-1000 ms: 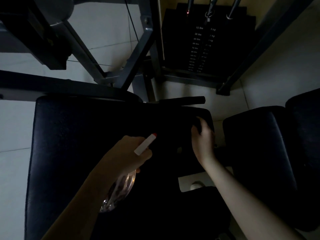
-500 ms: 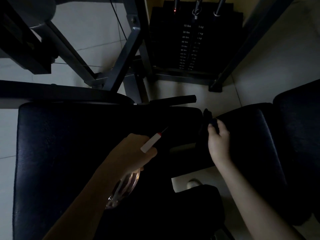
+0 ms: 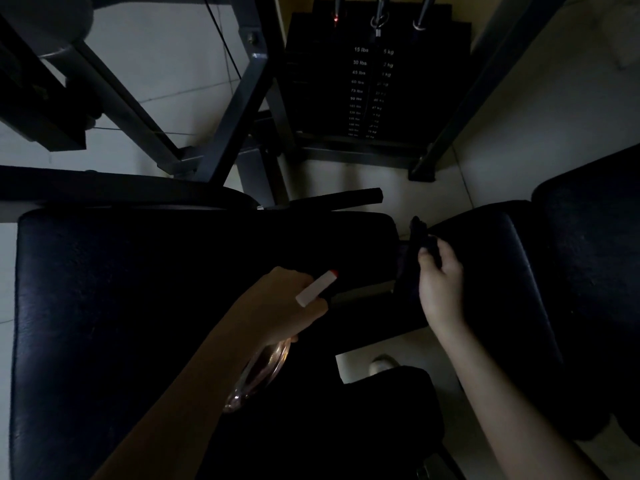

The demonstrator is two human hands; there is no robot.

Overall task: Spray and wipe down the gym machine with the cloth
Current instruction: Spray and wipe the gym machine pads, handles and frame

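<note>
Below, near the right edge of the big seat pad [image 3: 138, 306], our left hand [image 3: 280, 306] grips the spray bottle [image 3: 315, 289], nozzle forward for misting; our right hand [image 3: 441, 285] clutches the cloth [image 3: 419, 241] at the left edge of the smaller pad [image 3: 502, 271], seemingly ready to wipe.

a single wide-angle view from the person's head, looking steeply down on the big black seat pad [image 3: 138, 323], which fills the lower left. it faces forward to the weight stack [image 3: 370, 81] beyond the pad's far edge. the view is close: the left hand [image 3: 287, 306] is over the pad, the right hand [image 3: 441, 282] just off its right edge.
</note>
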